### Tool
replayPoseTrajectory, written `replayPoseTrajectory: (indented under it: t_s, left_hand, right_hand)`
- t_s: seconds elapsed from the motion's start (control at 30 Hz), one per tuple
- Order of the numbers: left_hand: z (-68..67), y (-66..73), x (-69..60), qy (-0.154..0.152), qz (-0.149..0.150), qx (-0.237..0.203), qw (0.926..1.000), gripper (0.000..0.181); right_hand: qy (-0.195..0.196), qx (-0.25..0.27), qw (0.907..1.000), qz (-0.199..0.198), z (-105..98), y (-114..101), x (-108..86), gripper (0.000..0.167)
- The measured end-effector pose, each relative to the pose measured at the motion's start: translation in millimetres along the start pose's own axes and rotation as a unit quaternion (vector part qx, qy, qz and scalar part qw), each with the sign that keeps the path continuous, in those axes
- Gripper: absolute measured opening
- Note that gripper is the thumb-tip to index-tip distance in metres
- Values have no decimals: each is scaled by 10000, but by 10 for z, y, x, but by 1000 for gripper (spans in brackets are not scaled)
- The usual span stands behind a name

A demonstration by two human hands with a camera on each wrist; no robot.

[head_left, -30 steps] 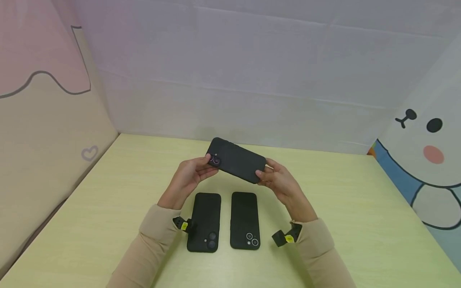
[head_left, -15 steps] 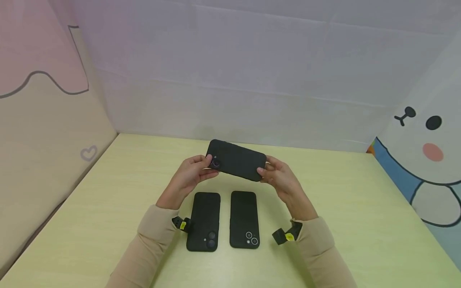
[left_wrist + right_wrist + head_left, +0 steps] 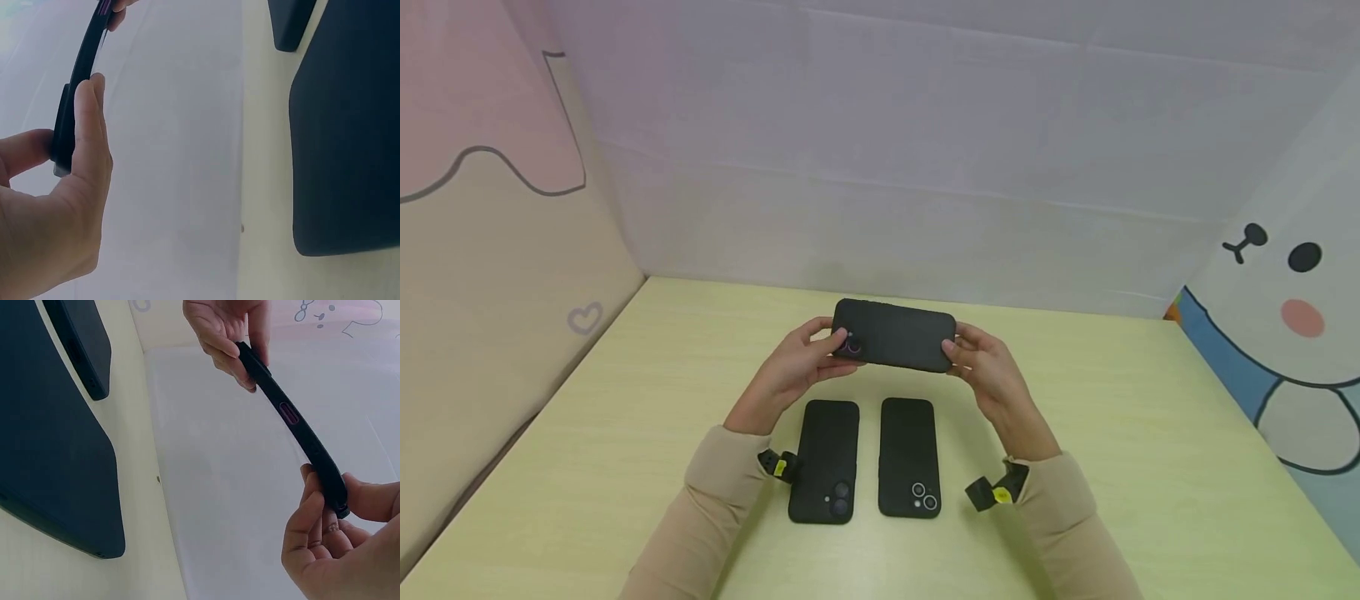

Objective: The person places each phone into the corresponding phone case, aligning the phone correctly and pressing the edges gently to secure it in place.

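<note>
A phone in a black case (image 3: 898,335) is held sideways above the table, its back and lens end showing in the head view. My left hand (image 3: 788,371) pinches the lens end, thumb on the back beside the lenses. At the opposite end, my right hand (image 3: 992,371) grips it between thumb and fingers. The right wrist view shows the phone edge-on (image 3: 307,434), with a purple-tinted slot along its side. Below lie two more black phones, back up: one on the left (image 3: 826,446) with dark lenses, one on the right (image 3: 907,446) with silver-ringed lenses.
The phones lie on a pale yellow-green table (image 3: 1150,433). A whitish cloth wall (image 3: 925,167) rises behind its far edge, with printed panels at both sides. Small black wrist cameras (image 3: 992,495) sit at the sleeve cuffs.
Both hands have turned the held phone closer to level, its left end lowering and its right end rising slightly. The two phones on the table have stayed in place.
</note>
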State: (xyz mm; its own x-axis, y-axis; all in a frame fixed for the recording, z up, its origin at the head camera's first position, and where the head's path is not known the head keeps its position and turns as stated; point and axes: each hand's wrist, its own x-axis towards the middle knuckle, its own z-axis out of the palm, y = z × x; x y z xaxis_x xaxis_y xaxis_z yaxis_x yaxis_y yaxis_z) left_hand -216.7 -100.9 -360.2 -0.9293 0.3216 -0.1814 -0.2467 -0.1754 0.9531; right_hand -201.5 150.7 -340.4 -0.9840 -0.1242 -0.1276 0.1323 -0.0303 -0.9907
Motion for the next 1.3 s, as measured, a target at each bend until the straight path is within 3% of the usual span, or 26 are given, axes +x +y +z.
replayPoseTrajectory:
  t_s: [0.13,0.33,0.5,0.7,1.03,1.3]
  left_hand:
    - [5,-16,3,183,155,527,9983,39]
    - [3,-27,6,579,387,1277,9894,44]
    - [4,-27,17,823,438,1405,9857,44]
    - [13,-5,14,1301,429,1831,9735,42]
    - [1,-20,15,1182,578,2270,9650,43]
    - [33,-25,-3,1661,765,2198,9583,41]
  right_hand:
    - [-34,27,10000,23,2,5,-9,45]
    - [-102,108,9999,60,20,20,-10,45]
    - [-144,120,9998,60,26,35,-1,44]
    - [-137,66,9999,76,16,39,2,43]
    - [-204,57,9997,123,21,32,-9,40]
    - [-190,97,9997,110,43,43,-11,38]
